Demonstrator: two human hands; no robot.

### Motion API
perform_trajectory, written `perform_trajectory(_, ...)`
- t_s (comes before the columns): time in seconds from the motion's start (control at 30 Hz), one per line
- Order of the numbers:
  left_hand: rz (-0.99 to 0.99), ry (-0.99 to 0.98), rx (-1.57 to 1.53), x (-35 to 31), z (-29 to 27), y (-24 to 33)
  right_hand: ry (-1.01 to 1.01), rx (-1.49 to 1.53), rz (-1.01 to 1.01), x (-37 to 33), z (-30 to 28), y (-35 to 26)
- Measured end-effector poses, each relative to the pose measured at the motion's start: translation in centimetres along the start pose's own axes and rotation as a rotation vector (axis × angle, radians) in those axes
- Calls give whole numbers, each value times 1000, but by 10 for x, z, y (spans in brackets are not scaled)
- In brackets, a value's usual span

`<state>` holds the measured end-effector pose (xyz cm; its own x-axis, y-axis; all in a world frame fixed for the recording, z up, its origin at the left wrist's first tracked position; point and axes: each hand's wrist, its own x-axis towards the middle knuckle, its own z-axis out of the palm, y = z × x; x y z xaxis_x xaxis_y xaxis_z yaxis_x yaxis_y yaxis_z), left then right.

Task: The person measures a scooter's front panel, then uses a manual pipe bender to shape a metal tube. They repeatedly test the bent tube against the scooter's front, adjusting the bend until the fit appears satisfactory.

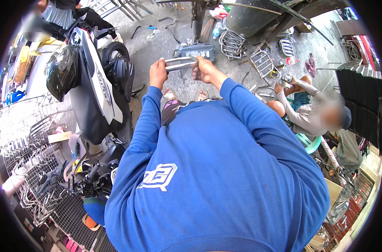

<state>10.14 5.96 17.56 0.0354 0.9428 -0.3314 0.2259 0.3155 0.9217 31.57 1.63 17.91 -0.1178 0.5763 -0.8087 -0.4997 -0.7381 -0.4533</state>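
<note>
Held level in front of me is a silver metal piece (180, 64) that looks like two parallel bars or a narrow bent tube. My left hand (158, 74) is closed round its left end. The fingers of my right hand (205, 70) pinch the right end, with the other fingers curled below. Just beyond the hands, a grey box-like tool case or machine (197, 51) sits on the concrete floor, partly hidden by the metal piece. How the two ends are shaped is covered by my fingers.
A parked scooter (96, 80) stands on the left. Bent metal tube racks (232, 44) and a tubular frame (261, 63) lie ahead to the right, near a seated co-worker (312, 105) in a grey top. Another person (58, 17) is at the far left. A post (198, 25) rises beyond the case.
</note>
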Motion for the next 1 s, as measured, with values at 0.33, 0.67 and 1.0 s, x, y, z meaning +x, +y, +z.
perform_trajectory(0.33,-49,-21,-73,5,-3,15,-15,12,-17,7,5,-10)
perform_trajectory(0.67,-10,-60,-4,18,-2,14,-13,150,-7,25,-1,-7)
perform_trajectory(1.0,-416,-559,-103,61,-52,-20,-257,55,12,-48,-29,-20)
